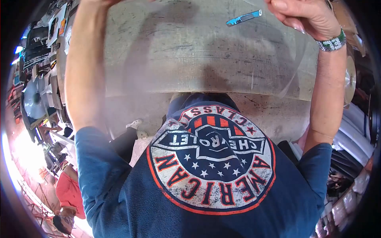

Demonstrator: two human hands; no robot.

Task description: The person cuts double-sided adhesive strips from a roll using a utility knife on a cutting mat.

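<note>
While the knife (244,18) lies unheld: person's right hand (307,15) beside it, fingers curled; left hand (104,2) well apart, cropped; clear strip (295,74) nearer the body, handling seemingly underway; both grips indeterminable.

one head-worn view looks steeply down over shirt (212,158) and table (166,51).

Navy T-shirt (137,198) | round Chevrolet print (216,158) (red-rimmed, starry) | green-and-white beaded bracelet (332,43)

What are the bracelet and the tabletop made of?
The bracelet looks like glossy beads, glass or plastic: its green and white surface is pebbled. The tabletop looks like dull gray metal, judging by its scratches, though coated board is possible.
</note>
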